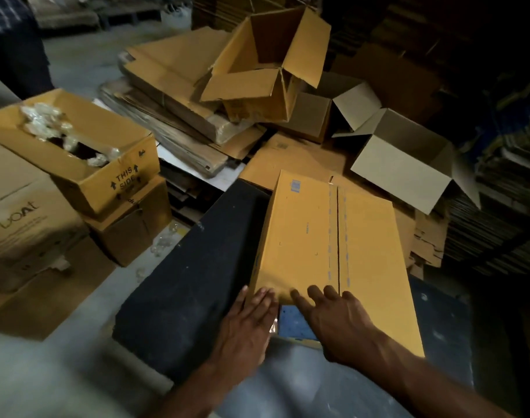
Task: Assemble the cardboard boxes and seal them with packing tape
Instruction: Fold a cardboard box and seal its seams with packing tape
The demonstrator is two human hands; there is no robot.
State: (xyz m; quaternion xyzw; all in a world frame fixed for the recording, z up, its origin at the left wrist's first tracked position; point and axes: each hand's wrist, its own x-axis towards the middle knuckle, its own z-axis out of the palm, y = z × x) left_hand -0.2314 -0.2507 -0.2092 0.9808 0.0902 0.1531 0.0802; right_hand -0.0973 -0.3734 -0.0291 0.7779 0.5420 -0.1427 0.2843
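With my left hand and right hand flat, fingers spread, on the near end of the closed box on the tabletop, uneven pressure could spring the taped centre seam.

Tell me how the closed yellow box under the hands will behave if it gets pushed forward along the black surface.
The yellow box lies flat on a broad face, so it will probably slide rather than tip. Both the left hand and right hand rest flat at its near edge, and the top shows no sag, so it seems fairly stiff. Its weight cannot be judged: the contents are hidden.
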